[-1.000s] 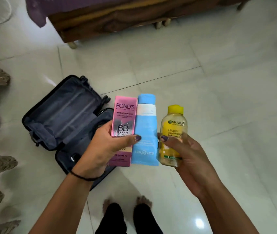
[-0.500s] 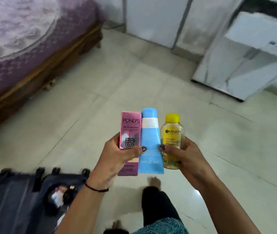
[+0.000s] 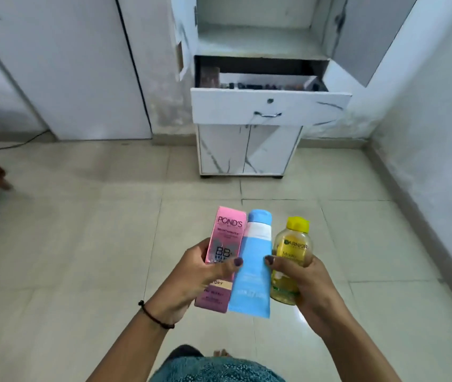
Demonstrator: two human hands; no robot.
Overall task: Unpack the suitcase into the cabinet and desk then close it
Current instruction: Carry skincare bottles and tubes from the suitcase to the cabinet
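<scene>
Head view shows the left hand [image 3: 191,277] wrapped round a pink box [image 3: 226,235] and the right hand [image 3: 302,285] wrapped round a yellow-capped bottle [image 3: 293,249], both held upright above the tiled floor [image 3: 81,244]. A blue tube [image 3: 255,260] stands cap-up between them, touching both, with a thumb from each side lying on its edges; which hand truly bears it cannot be told. Straight ahead, well apart from the hands, stands the white cabinet [image 3: 249,150]. Its drawer [image 3: 271,106] is pulled out, with small items along the back, and there is a shelf [image 3: 257,42] above. The suitcase is out of view.

The step in hand looks like carrying these three toiletries to that cabinet. To do it well, the person should hold the hands pressed together while walking, since the tube would likely slip if they part. At the drawer, the tube should pass fully into one hand before the other lets go. The bottle, probably liquid-filled, is best set down upright and gently, and the legs should stop short of the jutting drawer front.
</scene>
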